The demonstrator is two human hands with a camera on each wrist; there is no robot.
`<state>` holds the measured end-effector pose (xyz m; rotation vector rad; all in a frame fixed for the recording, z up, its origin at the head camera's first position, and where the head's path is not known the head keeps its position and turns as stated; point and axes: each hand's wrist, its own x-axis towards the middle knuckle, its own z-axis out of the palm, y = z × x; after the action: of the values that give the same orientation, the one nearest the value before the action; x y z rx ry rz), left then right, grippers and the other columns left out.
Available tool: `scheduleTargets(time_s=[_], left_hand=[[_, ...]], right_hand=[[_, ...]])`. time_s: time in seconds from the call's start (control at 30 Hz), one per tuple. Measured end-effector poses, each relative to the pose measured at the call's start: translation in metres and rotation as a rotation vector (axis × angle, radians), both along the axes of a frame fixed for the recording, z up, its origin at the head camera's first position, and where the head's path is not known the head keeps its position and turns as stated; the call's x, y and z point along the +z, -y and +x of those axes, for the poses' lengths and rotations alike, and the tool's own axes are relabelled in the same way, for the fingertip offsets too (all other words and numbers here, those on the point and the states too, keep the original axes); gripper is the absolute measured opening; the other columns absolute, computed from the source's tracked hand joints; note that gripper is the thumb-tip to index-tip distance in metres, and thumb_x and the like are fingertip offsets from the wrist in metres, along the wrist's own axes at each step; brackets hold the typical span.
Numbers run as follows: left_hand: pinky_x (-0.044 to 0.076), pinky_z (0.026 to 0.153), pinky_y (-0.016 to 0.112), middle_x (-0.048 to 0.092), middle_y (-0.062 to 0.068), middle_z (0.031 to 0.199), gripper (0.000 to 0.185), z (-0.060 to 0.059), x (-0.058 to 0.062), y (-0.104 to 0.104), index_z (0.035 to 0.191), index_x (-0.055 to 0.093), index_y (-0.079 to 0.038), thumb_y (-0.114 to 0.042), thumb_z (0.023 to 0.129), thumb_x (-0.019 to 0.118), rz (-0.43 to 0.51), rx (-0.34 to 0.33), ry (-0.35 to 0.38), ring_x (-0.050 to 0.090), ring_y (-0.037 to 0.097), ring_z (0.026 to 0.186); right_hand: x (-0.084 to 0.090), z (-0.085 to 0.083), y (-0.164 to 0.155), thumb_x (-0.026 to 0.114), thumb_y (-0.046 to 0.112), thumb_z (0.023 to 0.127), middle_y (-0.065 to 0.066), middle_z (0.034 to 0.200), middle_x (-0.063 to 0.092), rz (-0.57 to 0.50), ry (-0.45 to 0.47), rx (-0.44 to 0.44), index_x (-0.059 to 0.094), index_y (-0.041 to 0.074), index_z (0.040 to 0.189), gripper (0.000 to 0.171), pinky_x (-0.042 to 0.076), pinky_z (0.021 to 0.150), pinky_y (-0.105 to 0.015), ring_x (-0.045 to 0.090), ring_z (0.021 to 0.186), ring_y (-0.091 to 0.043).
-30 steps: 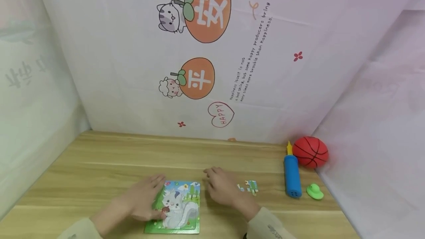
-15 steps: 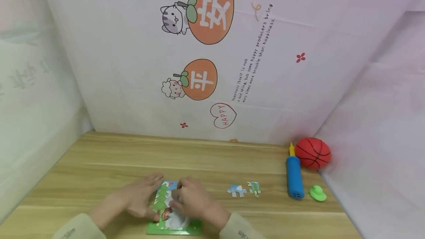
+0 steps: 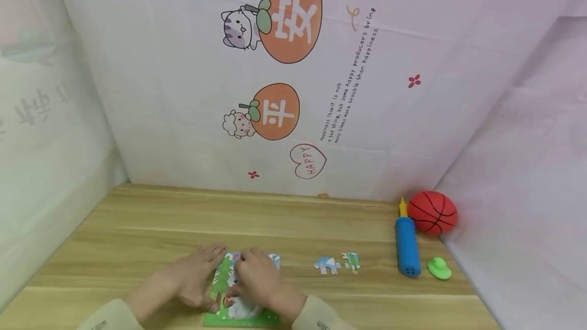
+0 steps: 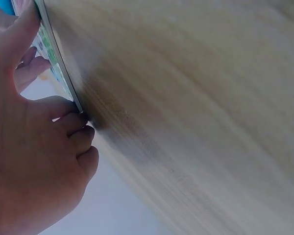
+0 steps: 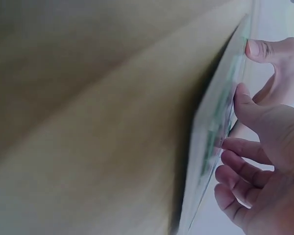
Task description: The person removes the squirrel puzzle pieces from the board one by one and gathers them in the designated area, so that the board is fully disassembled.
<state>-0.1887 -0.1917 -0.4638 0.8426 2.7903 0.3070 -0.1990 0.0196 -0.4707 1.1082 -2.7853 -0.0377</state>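
Observation:
A jigsaw puzzle board with a squirrel picture lies near the table's front in the head view. My left hand grips its left side, thumb on the face and fingers at the upper edge; the left wrist view shows those fingers curled at the board's edge. Over the picture, my right hand hides much of the squirrel. In the right wrist view its thumb and bent forefinger stand apart, tips right at the board's surface. Two loose puzzle pieces, one bluish and one with green, lie to the right.
A blue hand pump with a yellow nozzle stands at the table's right side. Beside it are a red toy basketball and a green toy duck. A printed cloth rises behind the wooden tabletop.
My right hand has moved left from beside the loose pieces onto the puzzle, uncovering the bluish piece. The left hand stays at the board's left side.

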Motion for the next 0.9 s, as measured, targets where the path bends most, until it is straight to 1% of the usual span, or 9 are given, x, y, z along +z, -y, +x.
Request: scheduleTargets(time_s=[0.13,0.2,0.27,0.4,0.5,0.63,0.77,0.83,0.9], left_hand=[[0.032,0.128,0.061,0.037,0.026,0.166,0.123,0.0011,0.0011,-0.0026,0.155,0.038,0.009,-0.066,0.068,0.085,-0.015,0.003,-0.01,0.037,0.044,0.155],[0.031,0.128,0.061,0.037,0.026,0.166,0.123,0.0011,0.0022,-0.0038,0.155,0.038,0.009,-0.066,0.069,0.085,-0.021,0.006,-0.005,0.036,0.044,0.155],[0.031,0.128,0.061,0.037,0.026,0.166,0.123,0.0009,0.0035,-0.0049,0.155,0.038,0.009,-0.065,0.068,0.085,-0.023,0.009,0.001,0.036,0.044,0.155],[0.031,0.129,0.06,0.036,0.026,0.166,0.123,0.0007,0.0053,-0.0061,0.155,0.037,0.009,-0.065,0.068,0.085,-0.023,0.011,0.007,0.035,0.044,0.156],[0.031,0.128,0.06,0.036,0.027,0.166,0.124,0.0008,0.0055,-0.0062,0.154,0.037,0.01,-0.065,0.068,0.086,-0.022,0.009,-0.001,0.035,0.044,0.155],[0.032,0.128,0.061,0.037,0.028,0.165,0.126,-0.0003,0.0039,-0.0055,0.154,0.038,0.01,-0.066,0.066,0.086,-0.021,0.008,-0.015,0.036,0.045,0.155],[0.032,0.128,0.06,0.038,0.028,0.164,0.126,-0.0007,0.0017,-0.0046,0.153,0.038,0.011,-0.066,0.065,0.087,-0.024,0.011,-0.018,0.037,0.045,0.154],[0.032,0.128,0.06,0.039,0.028,0.164,0.126,-0.0004,0.0009,-0.0041,0.153,0.039,0.011,-0.066,0.065,0.087,-0.026,0.011,-0.022,0.038,0.044,0.154],[0.033,0.128,0.06,0.039,0.028,0.164,0.125,-0.0001,0.0002,-0.0035,0.153,0.039,0.011,-0.065,0.066,0.087,-0.022,0.01,-0.023,0.038,0.045,0.154]], right_hand=[[0.002,-0.0011,0.0015,0.079,0.065,0.078,0.004,0.107,0.07,0.01,0.025,-0.017,0.074,0.014,0.123,0.068,0.057,0.084,-0.018,0.063,0.091,-0.007],[0.0033,-0.0012,0.0015,0.079,0.065,0.078,0.003,0.11,0.071,0.019,0.042,-0.028,0.072,0.013,0.126,0.071,0.058,0.087,-0.019,0.064,0.093,-0.007],[0.0045,-0.0012,0.001,0.078,0.064,0.079,0.002,0.112,0.07,0.019,0.061,-0.033,0.072,0.012,0.127,0.071,0.058,0.089,-0.019,0.064,0.096,-0.008],[0.0064,-0.0008,-0.0004,0.079,0.061,0.079,-0.001,0.12,0.068,-0.012,0.111,-0.041,0.07,0.01,0.128,0.071,0.057,0.087,-0.017,0.063,0.099,-0.009],[0.0077,-0.0006,-0.0006,0.079,0.059,0.081,-0.004,0.131,0.064,-0.031,0.136,-0.046,0.069,0.011,0.128,0.068,0.059,0.093,-0.02,0.064,0.109,-0.013],[0.0076,-0.0005,0.0007,0.077,0.06,0.083,-0.004,0.141,0.063,-0.008,0.119,-0.039,0.069,0.014,0.127,0.065,0.057,0.106,-0.027,0.064,0.123,-0.017],[0.006,-0.0001,0.0021,0.077,0.062,0.082,0.002,0.133,0.071,0.005,0.07,-0.011,0.07,0.013,0.125,0.066,0.054,0.106,-0.024,0.065,0.119,-0.012],[0.0054,0.0,0.0025,0.078,0.062,0.081,0.004,0.129,0.073,0.006,0.045,0.002,0.071,0.012,0.122,0.065,0.054,0.105,-0.023,0.066,0.116,-0.01],[0.0049,0.0,0.0033,0.078,0.062,0.08,0.003,0.128,0.074,0.008,0.035,0.003,0.071,0.012,0.121,0.065,0.053,0.108,-0.024,0.066,0.116,-0.01]])
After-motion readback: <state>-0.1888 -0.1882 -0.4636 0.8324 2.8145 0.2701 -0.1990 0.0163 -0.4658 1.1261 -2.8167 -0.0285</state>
